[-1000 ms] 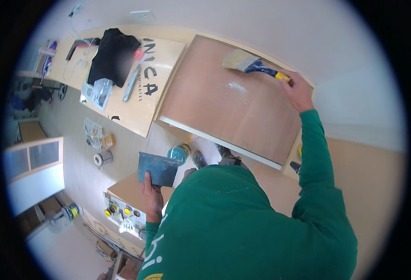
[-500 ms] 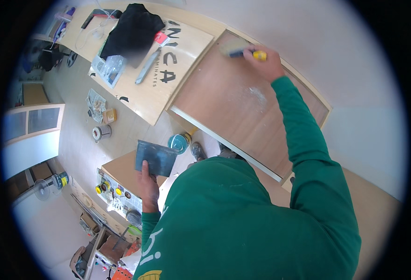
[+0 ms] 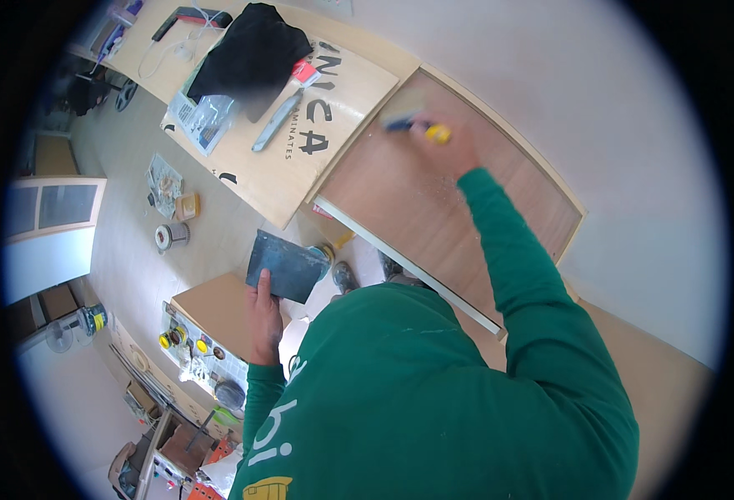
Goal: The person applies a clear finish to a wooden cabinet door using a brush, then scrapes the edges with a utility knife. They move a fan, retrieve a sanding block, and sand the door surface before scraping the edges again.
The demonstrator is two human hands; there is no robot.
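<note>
My right hand (image 3: 457,148), smeared by motion, is closed on a brush (image 3: 399,124) with pale bristles, a dark middle and a yellow handle end. The brush is at the far left part of a recessed reddish-brown wooden panel (image 3: 446,225) with pale raised edging. My left hand (image 3: 264,323) holds a dark, flat rectangular plate (image 3: 286,267) up by its lower edge, thumb on the face towards me. That plate hangs in the air left of the panel, hiding most of a bucket behind it. A faint trace of white dust is on the panel.
Left of the panel, a printed board (image 3: 334,92) bears a black cloth (image 3: 254,54), a grey long-handled tool (image 3: 277,119) and a clear plastic bag (image 3: 209,121). Cans (image 3: 172,237) and newspaper (image 3: 165,185) lie on the floor. A wall (image 3: 634,167) rises at the right.
My right hand has drawn the brush nearer and slightly left over the panel. The white dust patch at its middle has mostly gone. The plate in my left hand has tilted and shifted slightly.
</note>
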